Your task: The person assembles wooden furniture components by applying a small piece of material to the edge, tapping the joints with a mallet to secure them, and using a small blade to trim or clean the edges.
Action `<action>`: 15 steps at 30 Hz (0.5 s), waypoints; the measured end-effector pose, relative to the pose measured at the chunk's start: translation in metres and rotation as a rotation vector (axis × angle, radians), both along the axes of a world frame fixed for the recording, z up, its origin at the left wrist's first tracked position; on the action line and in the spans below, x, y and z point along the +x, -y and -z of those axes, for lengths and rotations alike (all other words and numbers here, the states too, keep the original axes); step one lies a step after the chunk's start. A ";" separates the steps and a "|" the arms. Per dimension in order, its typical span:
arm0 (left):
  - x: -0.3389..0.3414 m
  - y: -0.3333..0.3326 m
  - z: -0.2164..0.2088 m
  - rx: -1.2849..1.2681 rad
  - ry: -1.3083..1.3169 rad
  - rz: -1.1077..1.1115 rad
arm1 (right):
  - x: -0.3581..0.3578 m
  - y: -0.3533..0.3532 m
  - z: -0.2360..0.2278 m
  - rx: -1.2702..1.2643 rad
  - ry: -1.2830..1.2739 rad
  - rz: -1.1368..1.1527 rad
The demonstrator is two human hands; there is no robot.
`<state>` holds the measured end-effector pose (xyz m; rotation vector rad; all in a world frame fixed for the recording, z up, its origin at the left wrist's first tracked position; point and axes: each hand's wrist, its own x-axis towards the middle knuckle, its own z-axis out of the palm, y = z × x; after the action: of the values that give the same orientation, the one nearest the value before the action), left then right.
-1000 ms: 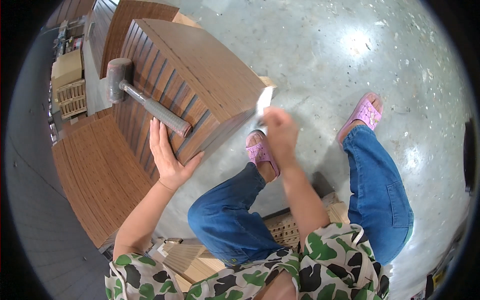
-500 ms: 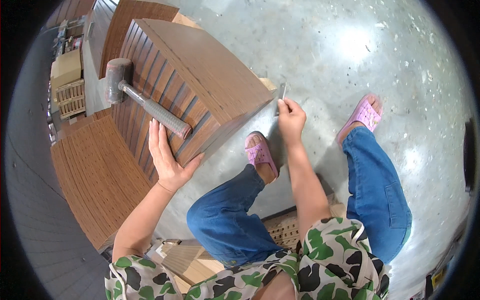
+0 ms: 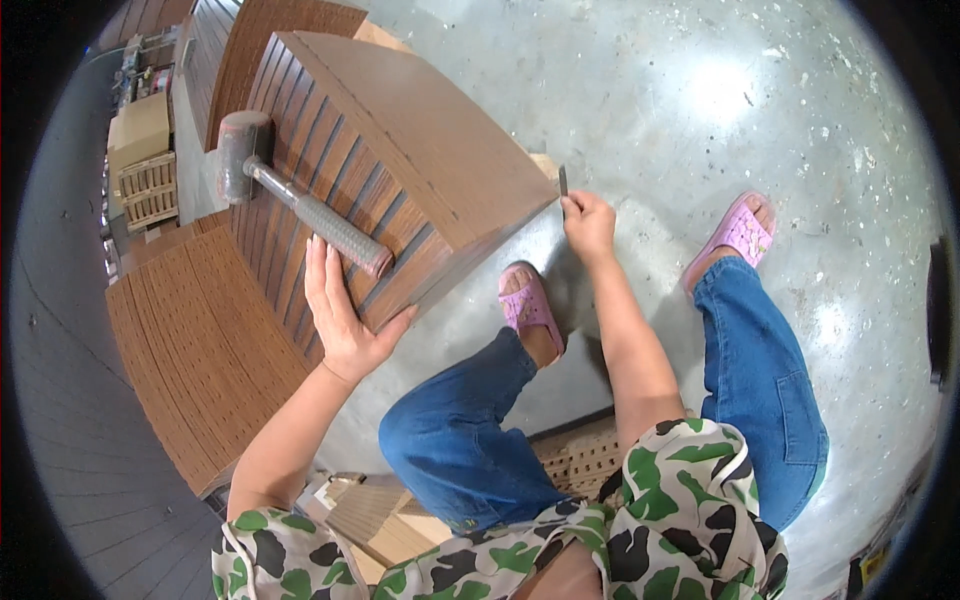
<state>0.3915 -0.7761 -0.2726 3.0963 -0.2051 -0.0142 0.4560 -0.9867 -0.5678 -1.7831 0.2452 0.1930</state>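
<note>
My left hand (image 3: 348,328) rests with fingers stretched out on the near corner of a stack of brown wood-grain boards (image 3: 430,135). Its fingertips are by the grip of a mallet (image 3: 338,232), which lies across the grooved, dark-striped top of the stack. The mallet has a thick, worn grey-brown head and a ribbed grey grip. At the stack's right-hand corner, my right hand (image 3: 588,225) is closed around a thin, flat metal blade-like tool (image 3: 563,182). The tool stands up from my fist, close to the board edge; its lower part is hidden.
Another pile of brown perforated boards (image 3: 205,340) stands at the left. Further boards (image 3: 270,45) lie behind the stack. Pallets (image 3: 147,193) and a cardboard box (image 3: 140,130) are at the far left. My feet in pink sandals (image 3: 527,300) are on the speckled grey floor (image 3: 640,120).
My right hand has shifted slightly up and right, and the tool now shows edge-on, closer to the corner. My left hand stays on the boards. The whole view has shifted slightly.
</note>
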 end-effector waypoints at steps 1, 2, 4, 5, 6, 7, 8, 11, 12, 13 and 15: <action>0.000 -0.003 -0.001 0.015 0.011 -0.004 | 0.009 -0.009 -0.015 -0.006 0.066 -0.036; -0.003 -0.003 -0.008 0.015 -0.022 -0.025 | -0.001 -0.010 -0.037 0.042 0.112 -0.073; -0.005 -0.005 -0.013 0.035 -0.017 -0.027 | 0.004 -0.003 -0.091 0.269 0.113 -0.127; -0.004 -0.005 -0.013 0.036 -0.016 -0.021 | 0.006 -0.001 -0.101 0.354 0.114 -0.128; -0.004 -0.005 -0.013 0.032 -0.013 -0.016 | 0.013 0.000 -0.089 0.265 -0.013 -0.037; -0.003 -0.002 -0.011 0.021 -0.010 -0.010 | 0.023 0.006 -0.063 0.168 -0.140 0.056; 0.006 0.005 -0.001 -0.017 0.010 0.009 | 0.027 0.023 -0.011 0.115 -0.045 0.030; 0.004 0.004 0.002 -0.016 0.006 0.000 | 0.024 0.016 -0.019 -0.092 0.112 -0.214; 0.003 0.001 -0.003 0.000 0.001 -0.002 | 0.012 0.004 -0.038 0.020 0.110 -0.155; 0.003 -0.001 -0.005 0.007 0.007 -0.005 | 0.005 0.000 -0.074 0.043 0.179 -0.141; -0.007 -0.005 -0.016 0.041 -0.013 -0.021 | -0.005 -0.003 -0.160 0.199 0.289 -0.130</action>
<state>0.3845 -0.7712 -0.2564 3.1380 -0.1741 -0.0384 0.4506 -0.9834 -0.4079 -1.6062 -0.0944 0.0482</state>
